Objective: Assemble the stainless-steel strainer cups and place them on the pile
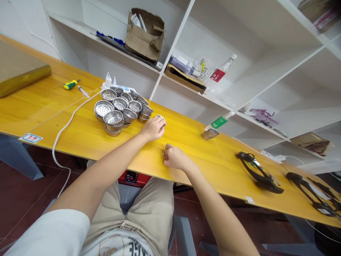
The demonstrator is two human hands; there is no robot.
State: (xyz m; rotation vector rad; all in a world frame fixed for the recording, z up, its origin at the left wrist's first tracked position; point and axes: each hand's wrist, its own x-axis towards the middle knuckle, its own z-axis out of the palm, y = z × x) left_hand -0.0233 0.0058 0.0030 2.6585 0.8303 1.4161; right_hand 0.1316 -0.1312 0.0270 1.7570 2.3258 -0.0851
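My left hand (153, 128) is closed around a round metal piece (161, 117); only a thin pale rim of it shows past the fingers, and it looks like one of the perforated cups. Nearer the table edge, my right hand (174, 157) is clenched on a small shiny metal item (163, 154), mostly hidden by the fingers, its kind unclear. Left of my hands, several perforated metal cups (113, 118) stand clustered, some stacked. To the right, a few more such cups (210, 133) form a short tilted row.
A green-labelled bottle (218, 122) lies behind the right cups. On the left are a screwdriver (70, 84), a syringe-like item (84, 91) and a white cable (66, 122). Black head straps (259, 172) rest on the right. White shelves (174, 42) border the yellow table (80, 142).
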